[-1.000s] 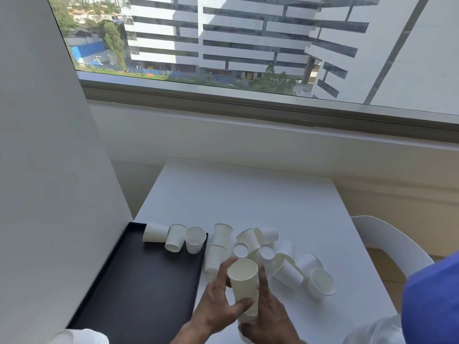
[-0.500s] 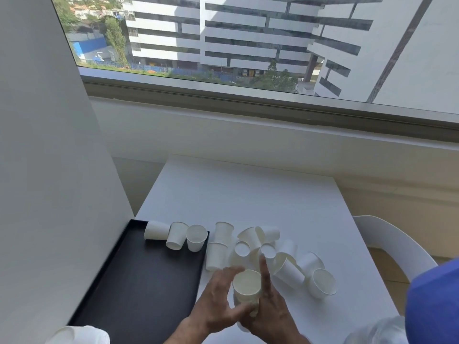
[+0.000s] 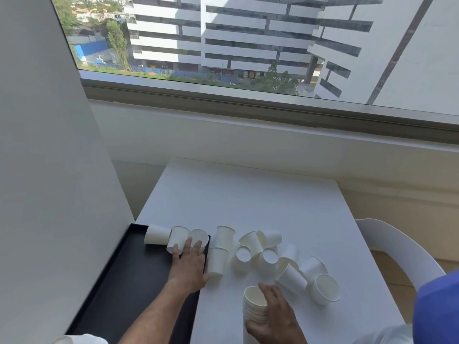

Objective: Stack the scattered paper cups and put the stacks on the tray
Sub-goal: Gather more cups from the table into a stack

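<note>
Several white paper cups [image 3: 265,254] lie scattered on the white table [image 3: 248,202]. A black tray [image 3: 119,281] sits at the left, with three cups [image 3: 159,234] lying at its far end. My right hand [image 3: 275,319] holds a stack of nested cups [image 3: 254,304] upright near the table's front edge. My left hand [image 3: 190,266] reaches over the tray's far right corner, fingers spread and touching the rightmost tray cup [image 3: 198,238]. Whether it grips that cup does not show.
A white wall panel [image 3: 49,170] stands close along the tray's left side. A white chair [image 3: 402,252] sits at the table's right edge. A window sill [image 3: 248,103] runs behind the table. A blue cap brim [image 3: 437,309] intrudes at lower right.
My left hand let go of the stack and reached left and forward to the cups on the tray. The right hand keeps the stack, now lower and further right.
</note>
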Tool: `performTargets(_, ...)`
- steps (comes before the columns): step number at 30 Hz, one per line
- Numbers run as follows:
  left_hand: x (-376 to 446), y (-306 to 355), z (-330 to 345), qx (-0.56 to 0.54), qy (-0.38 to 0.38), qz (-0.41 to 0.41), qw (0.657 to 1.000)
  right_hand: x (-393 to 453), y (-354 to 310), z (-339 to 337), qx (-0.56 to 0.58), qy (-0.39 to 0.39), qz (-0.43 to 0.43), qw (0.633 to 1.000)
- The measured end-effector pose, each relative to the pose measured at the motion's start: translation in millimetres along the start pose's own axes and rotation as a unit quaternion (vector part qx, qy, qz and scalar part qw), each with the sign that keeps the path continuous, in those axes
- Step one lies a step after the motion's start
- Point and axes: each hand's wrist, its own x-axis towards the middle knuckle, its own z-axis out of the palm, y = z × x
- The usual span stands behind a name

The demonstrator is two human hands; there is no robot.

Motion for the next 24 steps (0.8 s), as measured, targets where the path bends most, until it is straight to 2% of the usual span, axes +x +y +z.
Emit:
performTargets(2, 5, -4, 0, 0.022, -0.02, 0.016, 0.999, 0, 2, 0, 0.007, 0.0, 0.005, 1.0)
performTargets(5, 6, -6, 3, 0.005, 0.007, 0.034, 0.999, 0, 5, 1, 0.016, -0.004, 0.004, 1.0)
performTargets(8, -1, -1, -1, -0.048, 0.137, 0.073, 0.987, 0, 6, 2, 0.028, -0.008, 0.003, 1.0)
performTargets(11, -9, 9, -11, -0.134, 0.299, 0.105, 0.939, 1, 5, 3, 0.058, 0.02, 0.024, 0.998)
performTargets(13, -18, 22, -18, -0.201, 0.346, 0.127, 0.908, 3, 3, 5, 0.075, 0.027, 0.03, 0.996)
performTargets(16, -38, 46, -24, -0.277, 0.359, 0.17, 0.875, 5, 1, 6, 0.084, 0.026, 0.025, 0.996)
performTargets(20, -62, 74, -22, -0.316, 0.369, 0.224, 0.845, 5, 0, 6, 0.085, 0.018, 0.01, 0.996)
performTargets(24, -75, 84, -16, -0.339, 0.315, 0.236, 0.855, 5, 4, 7, 0.087, 0.026, -0.003, 0.996)
